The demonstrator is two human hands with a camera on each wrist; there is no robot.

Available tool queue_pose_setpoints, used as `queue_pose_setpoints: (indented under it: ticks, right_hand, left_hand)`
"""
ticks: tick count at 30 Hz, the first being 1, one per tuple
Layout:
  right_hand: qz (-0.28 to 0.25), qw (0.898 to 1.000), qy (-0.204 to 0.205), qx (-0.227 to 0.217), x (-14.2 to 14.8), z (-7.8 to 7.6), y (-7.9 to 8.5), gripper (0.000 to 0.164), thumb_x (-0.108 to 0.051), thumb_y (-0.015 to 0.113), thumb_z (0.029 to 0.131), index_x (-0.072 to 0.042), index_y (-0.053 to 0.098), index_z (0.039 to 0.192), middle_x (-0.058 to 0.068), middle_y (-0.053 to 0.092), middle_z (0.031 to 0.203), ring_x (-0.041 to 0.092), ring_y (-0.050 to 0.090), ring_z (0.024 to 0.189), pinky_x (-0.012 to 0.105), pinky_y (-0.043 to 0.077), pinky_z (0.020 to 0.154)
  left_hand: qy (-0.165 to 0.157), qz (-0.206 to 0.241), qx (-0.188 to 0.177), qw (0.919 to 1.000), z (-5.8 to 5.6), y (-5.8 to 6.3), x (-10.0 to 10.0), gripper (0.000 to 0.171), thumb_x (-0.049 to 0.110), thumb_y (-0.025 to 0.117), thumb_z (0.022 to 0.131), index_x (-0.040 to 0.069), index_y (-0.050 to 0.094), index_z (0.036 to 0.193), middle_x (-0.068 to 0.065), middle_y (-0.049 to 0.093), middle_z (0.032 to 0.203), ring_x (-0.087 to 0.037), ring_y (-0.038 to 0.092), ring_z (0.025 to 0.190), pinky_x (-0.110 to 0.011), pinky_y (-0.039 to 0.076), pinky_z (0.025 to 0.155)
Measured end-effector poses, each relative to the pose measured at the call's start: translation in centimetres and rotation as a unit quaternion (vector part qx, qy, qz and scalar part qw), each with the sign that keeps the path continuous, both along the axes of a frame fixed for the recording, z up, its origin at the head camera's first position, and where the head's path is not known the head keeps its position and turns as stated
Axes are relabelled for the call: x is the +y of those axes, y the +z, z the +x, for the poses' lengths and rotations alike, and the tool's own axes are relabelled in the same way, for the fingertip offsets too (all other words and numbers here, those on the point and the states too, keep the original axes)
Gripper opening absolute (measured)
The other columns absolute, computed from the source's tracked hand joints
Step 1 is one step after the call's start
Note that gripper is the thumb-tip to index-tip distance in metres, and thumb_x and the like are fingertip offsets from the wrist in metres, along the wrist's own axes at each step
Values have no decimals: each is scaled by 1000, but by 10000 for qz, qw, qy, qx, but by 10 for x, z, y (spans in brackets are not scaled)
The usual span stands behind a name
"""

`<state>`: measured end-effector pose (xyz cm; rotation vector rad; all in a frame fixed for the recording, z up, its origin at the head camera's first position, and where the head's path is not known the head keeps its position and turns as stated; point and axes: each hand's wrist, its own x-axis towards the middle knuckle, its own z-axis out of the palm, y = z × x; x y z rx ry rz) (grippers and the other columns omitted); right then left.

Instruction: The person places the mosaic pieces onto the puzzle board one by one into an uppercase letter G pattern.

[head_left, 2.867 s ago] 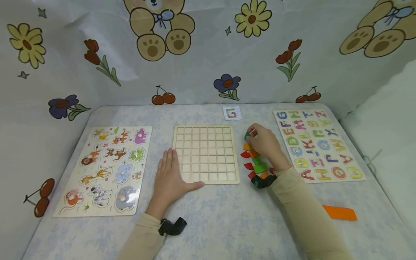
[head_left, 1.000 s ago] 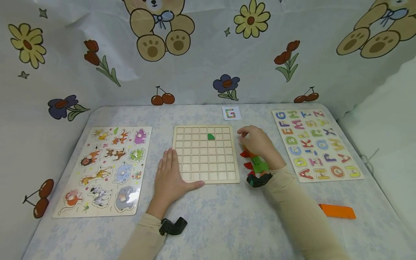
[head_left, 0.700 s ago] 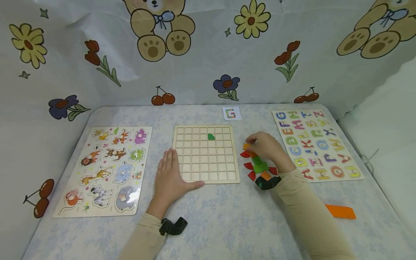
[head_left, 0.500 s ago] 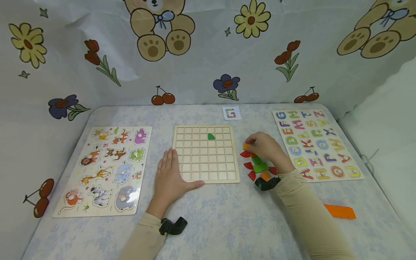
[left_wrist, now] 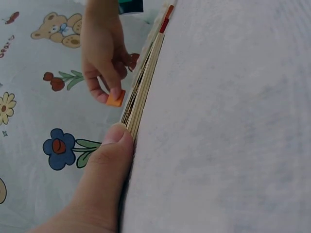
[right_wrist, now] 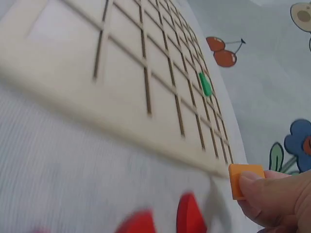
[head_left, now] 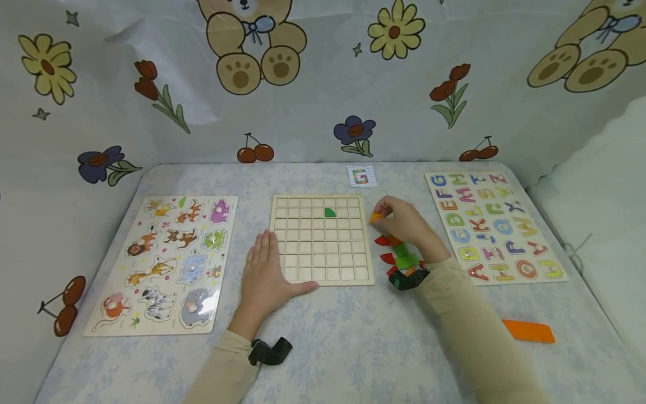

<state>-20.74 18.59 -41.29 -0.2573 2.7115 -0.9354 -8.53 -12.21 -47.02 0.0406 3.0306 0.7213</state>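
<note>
My right hand (head_left: 405, 224) pinches a small orange square tile (right_wrist: 245, 177) between thumb and fingers, just off the right edge of the wooden grid board (head_left: 367, 247). In the left wrist view that tile hangs close by the board's side. A green quarter-round tile (head_left: 330, 212) sits in one cell of the board's upper part. My left hand (head_left: 264, 280) lies with straight fingers along the board's left edge, its thumb (left_wrist: 109, 160) against the front edge. Below my right hand lie several red pieces (head_left: 387, 258), green pieces (head_left: 406, 261) and orange ones, partly hidden by the wrist camera.
A small card (head_left: 361, 176) with a coloured letter G lies behind the board. An animal puzzle (head_left: 169, 247) is at left, an alphabet puzzle (head_left: 497, 224) at right. An orange strip (head_left: 530, 331) lies near the right forearm.
A green tile was set into the board earlier. My right hand went back to the pieces, picked up the orange square and moved left with it. My left hand stayed put.
</note>
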Motion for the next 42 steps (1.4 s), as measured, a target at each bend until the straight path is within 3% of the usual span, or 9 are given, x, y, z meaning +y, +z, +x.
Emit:
queue_pose_setpoints:
  ticks: [12,18,28,38,42]
  right_hand:
    - [-448,9979,447,127,-81,-14,2,14,-21,65,97,-15,61,108,7,64,106,24,58,89,35,48,73]
    - [-260,9977,555,299,-106,-19,-4,13,-22,67,96,-17,61,106,4,64,102,22,58,86,35,49,74]
    - [156,9965,601,559,-116,-22,-8,13,-21,67,95,-15,67,107,4,61,109,22,59,101,38,52,88]
    - [674,9937,741,496,-118,-18,-7,20,-24,67,96,-16,73,113,1,58,114,20,61,96,37,54,84]
    - [577,9939,812,475,-113,-12,-3,19,-22,67,96,-17,74,113,0,58,115,20,60,101,38,53,88]
  left_hand:
    - [-17,-87,1,10000,-2,-2,2,155,97,61,51,1,4,159,-16,3,168,-29,0,156,-48,9,127]
    - [-32,-101,57,9999,-2,-2,3,155,96,61,51,0,5,159,-17,4,168,-30,1,156,-48,9,127]
    - [-30,-158,41,9999,-3,-2,2,155,98,59,51,1,4,159,-17,3,168,-30,1,156,-48,9,127]
    - [-29,-156,49,9999,-2,0,1,154,95,62,52,0,5,158,-17,4,167,-30,1,156,-48,10,127]
    - [-9,-154,13,9999,-1,0,0,154,95,62,52,0,5,158,-17,4,167,-30,1,156,-48,9,127]
